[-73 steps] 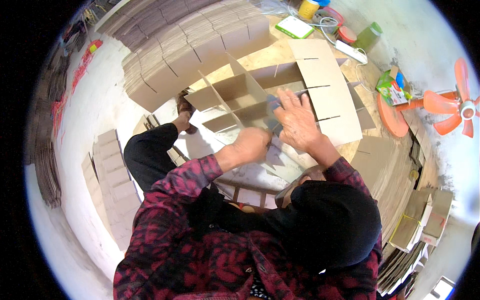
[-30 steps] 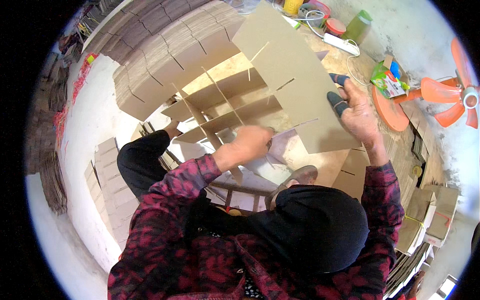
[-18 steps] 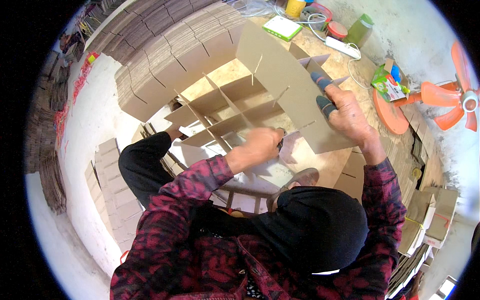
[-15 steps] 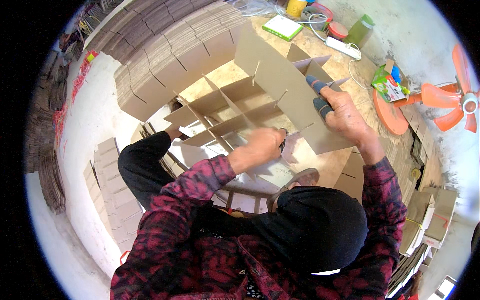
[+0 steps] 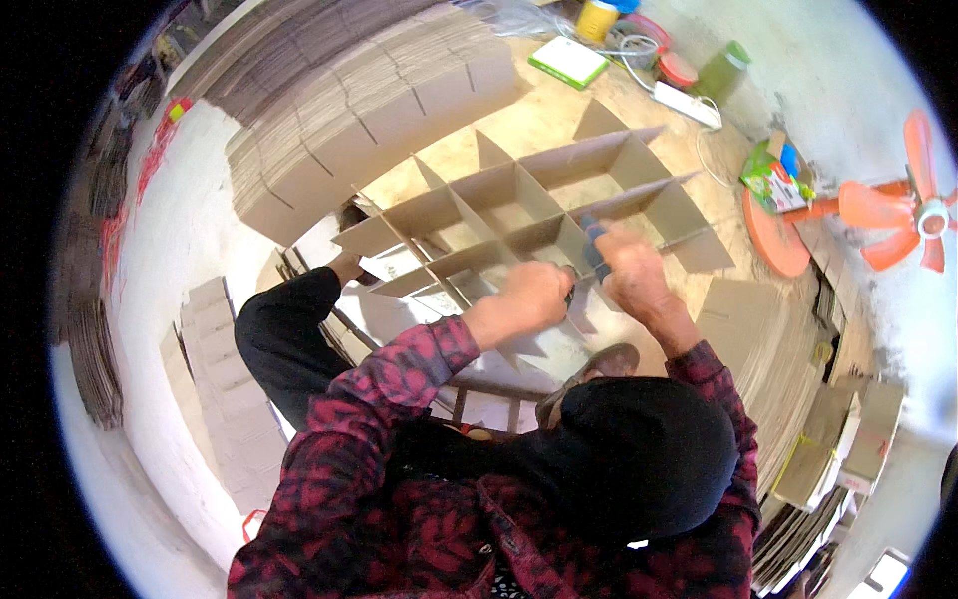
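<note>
A grid of grey-brown cardboard dividers (image 5: 569, 168), its strips crossing to form square cells, stands tilted before me, partly over my lap and partly on the wooden surface. My left hand (image 5: 524, 302) is closed in a fist around the grid's near edge, with something dark showing at its fingertips. To the right, my right hand (image 5: 636, 275), with dark blue covers on its fingers, has its fingers closed on a divider at the near right side. That hand is slightly blurred and hides part of the strip.
A long stack of slotted cardboard strips (image 5: 419, 115) lies at the far left, and another stack (image 5: 738, 324) at right. An orange fan (image 5: 928, 218), a white power strip (image 5: 687, 104) and a green-lidded jar (image 5: 722, 72) stand on the far right. Bundled cardboard (image 5: 225, 399) lies at left.
The wide strip that my right hand held up has come down into the grid, whose cells now show. My right hand has moved left and nearer; my left hand has barely shifted.
</note>
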The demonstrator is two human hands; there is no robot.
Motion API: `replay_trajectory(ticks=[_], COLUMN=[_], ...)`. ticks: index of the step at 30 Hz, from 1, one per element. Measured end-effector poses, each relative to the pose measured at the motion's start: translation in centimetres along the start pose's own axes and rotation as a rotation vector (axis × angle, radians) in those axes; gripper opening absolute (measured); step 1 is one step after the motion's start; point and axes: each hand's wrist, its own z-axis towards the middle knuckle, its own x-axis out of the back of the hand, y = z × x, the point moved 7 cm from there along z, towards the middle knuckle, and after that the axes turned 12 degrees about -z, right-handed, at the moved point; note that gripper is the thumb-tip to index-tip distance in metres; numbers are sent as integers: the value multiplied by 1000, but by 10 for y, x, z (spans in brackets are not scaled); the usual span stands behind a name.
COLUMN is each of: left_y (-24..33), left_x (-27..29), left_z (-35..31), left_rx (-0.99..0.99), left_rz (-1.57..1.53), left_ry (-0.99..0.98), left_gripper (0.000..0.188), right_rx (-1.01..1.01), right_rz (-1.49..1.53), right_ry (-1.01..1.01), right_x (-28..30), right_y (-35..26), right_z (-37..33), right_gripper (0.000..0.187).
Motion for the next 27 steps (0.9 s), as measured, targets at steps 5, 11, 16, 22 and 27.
replay_trajectory(ticks=[5, 11, 16, 22, 27], left_y=[-5, -20, -5, -17, -18], left_x=[-2, 8, 11, 10, 6], left_z=[-27, -81, -53, -60, -71], left_rx=[-93, -147, -170, -173, -199], left_rz=[76, 16, 74, 106, 62], left_ry=[-74, -8, 48, 86, 78], left_gripper=[20, 22, 18, 14, 16], right_rx=[-318, -826, -1032, -1052, -1010], right_rz=[-7, -419, -308, -172, -262], right_ry=[250, -36, 51, 228, 80], right_x=[47, 52, 52, 58, 77], right_y=[39, 72, 91, 114, 122], right_z=[-94, -279, -336, -351, -341], right_gripper=[38, 50, 59, 29, 18])
